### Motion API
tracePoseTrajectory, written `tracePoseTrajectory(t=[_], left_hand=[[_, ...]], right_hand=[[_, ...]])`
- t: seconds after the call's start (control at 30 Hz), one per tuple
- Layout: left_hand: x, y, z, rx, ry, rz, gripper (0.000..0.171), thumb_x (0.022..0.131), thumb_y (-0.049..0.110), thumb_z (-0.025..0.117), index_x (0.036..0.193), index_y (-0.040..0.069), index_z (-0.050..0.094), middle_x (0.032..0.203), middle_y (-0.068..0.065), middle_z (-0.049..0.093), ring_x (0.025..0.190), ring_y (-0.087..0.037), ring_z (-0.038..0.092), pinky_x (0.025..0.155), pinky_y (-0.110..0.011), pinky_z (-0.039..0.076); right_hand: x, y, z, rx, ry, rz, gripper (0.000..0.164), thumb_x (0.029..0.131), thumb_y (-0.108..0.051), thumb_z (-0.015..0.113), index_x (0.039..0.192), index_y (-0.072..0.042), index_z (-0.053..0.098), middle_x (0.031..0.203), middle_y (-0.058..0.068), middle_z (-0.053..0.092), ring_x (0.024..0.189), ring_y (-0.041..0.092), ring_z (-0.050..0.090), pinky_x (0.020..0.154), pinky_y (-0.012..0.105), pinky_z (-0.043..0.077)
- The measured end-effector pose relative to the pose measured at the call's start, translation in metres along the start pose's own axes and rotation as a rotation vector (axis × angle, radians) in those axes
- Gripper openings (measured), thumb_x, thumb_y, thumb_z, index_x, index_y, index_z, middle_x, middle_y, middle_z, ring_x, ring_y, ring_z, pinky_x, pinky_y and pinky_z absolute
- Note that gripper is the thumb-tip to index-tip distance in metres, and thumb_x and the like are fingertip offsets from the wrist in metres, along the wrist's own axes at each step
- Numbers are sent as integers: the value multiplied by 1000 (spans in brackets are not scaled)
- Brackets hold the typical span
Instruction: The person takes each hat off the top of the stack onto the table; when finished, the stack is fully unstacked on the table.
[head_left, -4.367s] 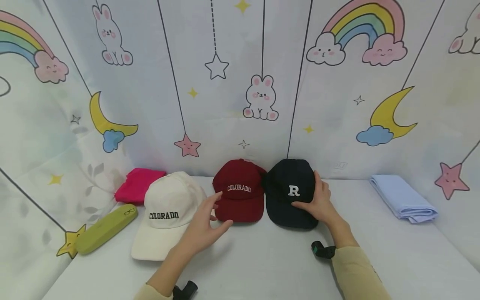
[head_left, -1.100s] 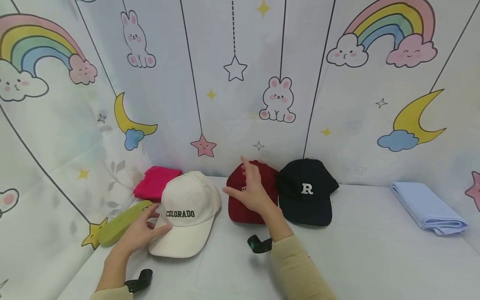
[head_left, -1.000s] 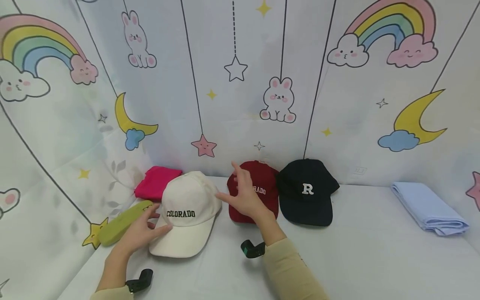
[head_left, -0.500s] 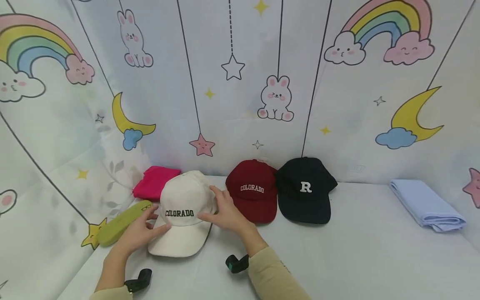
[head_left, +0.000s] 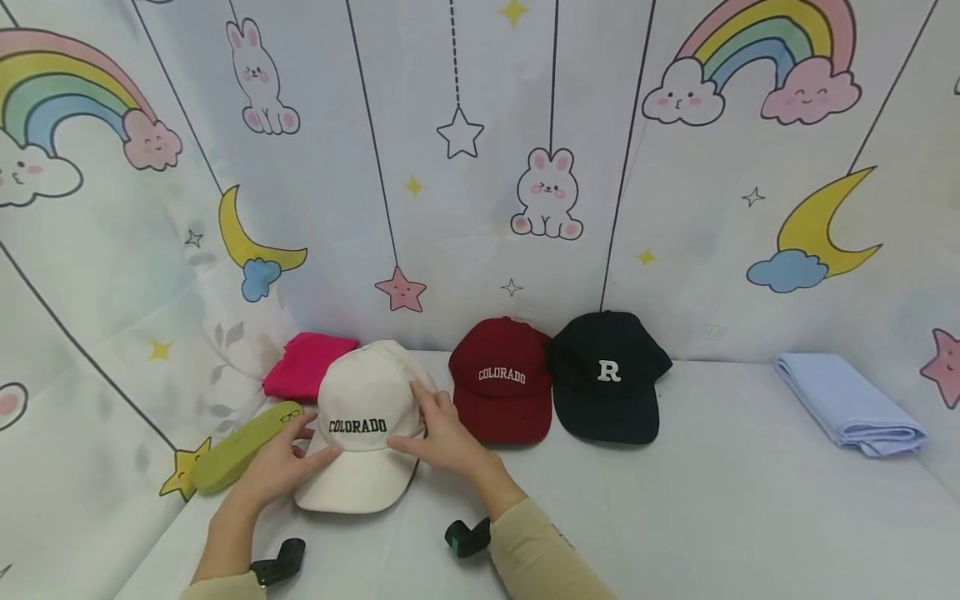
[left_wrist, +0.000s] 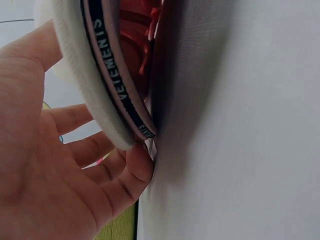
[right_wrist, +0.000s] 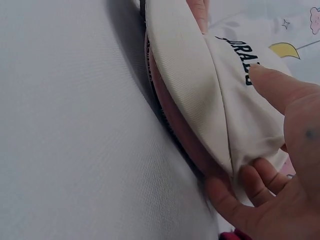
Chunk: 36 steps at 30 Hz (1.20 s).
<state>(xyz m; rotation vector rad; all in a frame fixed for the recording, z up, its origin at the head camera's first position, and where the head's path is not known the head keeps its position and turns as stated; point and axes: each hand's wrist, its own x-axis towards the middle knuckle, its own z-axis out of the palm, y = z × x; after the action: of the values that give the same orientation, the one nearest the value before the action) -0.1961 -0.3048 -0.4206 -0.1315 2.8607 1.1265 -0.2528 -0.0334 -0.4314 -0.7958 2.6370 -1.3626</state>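
The white cap sits left of centre in the lower half of the frame, COLORADO in black across its front. Inside it, the left wrist view shows a dark band reading VETEMENTS. The left hand grips the brim's left side, thumb on top and fingers beneath; the right hand grips the other side, thumb beside the lettering. About a second ago the right hand was over the red cap, hiding part of its lettering; now the white COLORADO there reads in full.

Just right of the red cap, touching it, is the black cap with a white R, making three caps. Left of the white cap lie one green case, marked with small glasses, and one pink cloth. One blue cloth lies folded at right on the white table. The backdrop carries two rainbows and two moons.
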Motion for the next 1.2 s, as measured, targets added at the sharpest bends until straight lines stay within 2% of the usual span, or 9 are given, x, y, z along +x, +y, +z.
tracePoseTrajectory(t=[0.27,0.47,0.7,0.9,1.0,1.13,1.2], left_hand=[[1,4,3,8,29,27,88,88,50,75,150,1,38,132,-24,52,97,-28,54,73,-36,50],[0,7,3,10,44,58,85,89,51,74,149,0,42,135,-23,52,95,-27,55,72,-36,50],[0,11,1,14,65,86,83,89,48,74,147,-2,43,129,-22,54,93,-27,54,70,-36,49],[-3,16,-4,27,73,80,86,88,49,74,147,-5,42,130,-23,55,95,-28,52,70,-35,48],[-3,18,-6,30,66,69,91,89,52,73,149,-7,38,134,-27,52,100,-32,52,75,-39,52],[-4,21,-9,6,71,79,94,90,51,71,151,-9,33,142,-32,46,112,-41,53,91,-52,53],[-5,23,-10,-10,85,95,93,91,50,72,151,-9,33,143,-32,45,113,-42,54,91,-52,53]], right_hand=[[-1,-5,0,26,27,5,90,88,-42,76,159,-12,30,124,5,42,114,18,43,98,35,47],[-1,-11,-4,21,64,8,89,88,-41,76,158,-9,31,130,11,41,117,24,41,97,40,47],[0,-15,-6,33,68,30,90,89,-42,76,159,-9,30,132,10,40,122,24,41,98,41,47],[1,-18,-9,57,72,33,90,88,-42,77,158,-9,31,134,11,40,125,25,41,100,44,47],[2,-19,-10,67,78,27,90,88,-41,77,158,-9,31,134,11,40,125,24,41,100,44,46],[2,-22,-14,76,90,13,90,88,-40,77,159,-10,31,134,10,40,124,23,40,99,43,47],[2,-24,-16,80,97,-1,89,88,-40,77,159,-12,31,132,9,40,122,21,40,97,42,47]])
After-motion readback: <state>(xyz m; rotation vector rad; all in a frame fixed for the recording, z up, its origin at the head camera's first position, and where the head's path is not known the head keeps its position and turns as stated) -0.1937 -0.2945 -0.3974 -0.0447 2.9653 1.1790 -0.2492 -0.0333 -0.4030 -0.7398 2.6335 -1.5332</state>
